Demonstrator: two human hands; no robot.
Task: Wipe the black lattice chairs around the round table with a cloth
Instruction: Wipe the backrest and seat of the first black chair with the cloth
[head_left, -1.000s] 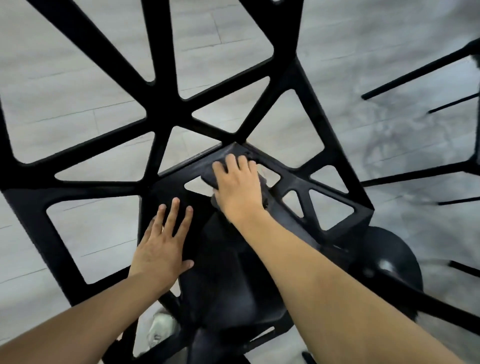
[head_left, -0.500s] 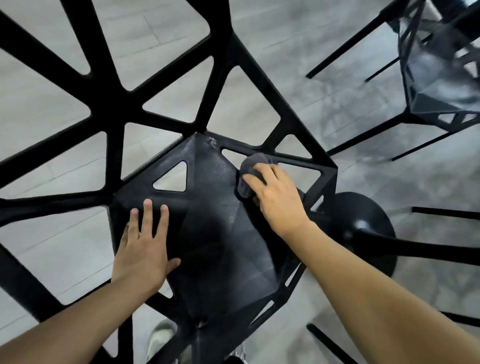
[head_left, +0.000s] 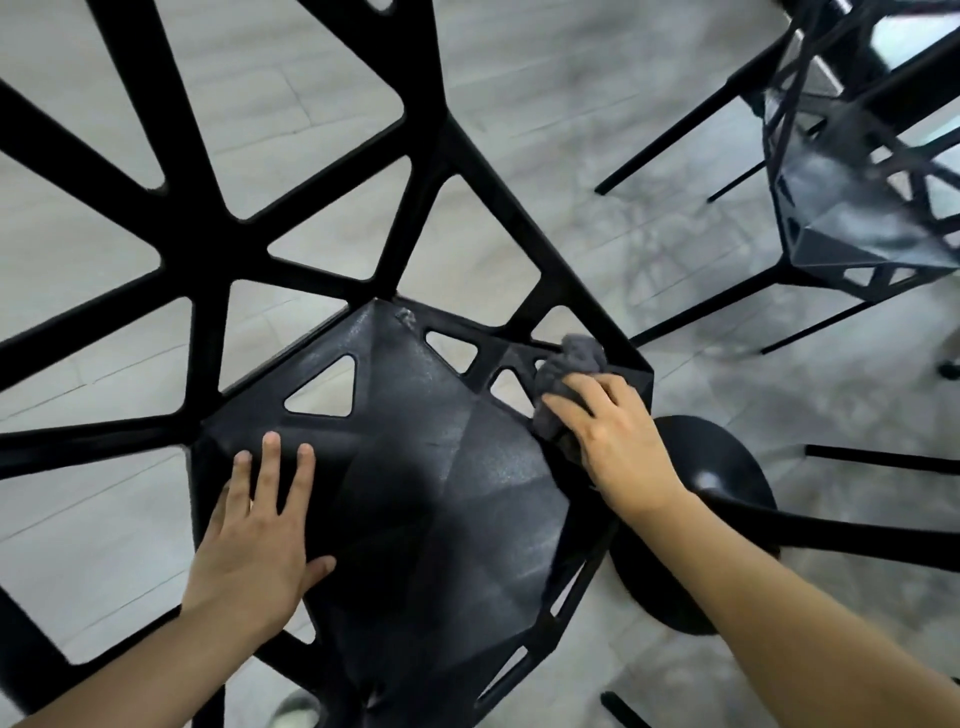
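A black lattice chair (head_left: 441, 493) fills the view from above, its faceted seat dusty and its open-work back rising toward the top left. My right hand (head_left: 618, 441) is shut on a crumpled grey cloth (head_left: 569, 366) and presses it against the seat's right rear edge, beside the triangular holes. On the seat's left front part my left hand (head_left: 260, 540) lies flat, fingers spread, holding nothing.
A second black lattice chair (head_left: 852, 218) stands at the upper right on thin black legs. The round black base of the table (head_left: 696, 519) sits on the floor right of the seat. Grey wood-look floor (head_left: 571, 156) lies all around. A shoe tip (head_left: 291, 709) shows below.
My right hand has slid the cloth from the seat's rear middle to its right rear edge. The view has swung right, bringing the second chair in. My left hand stays flat on the seat.
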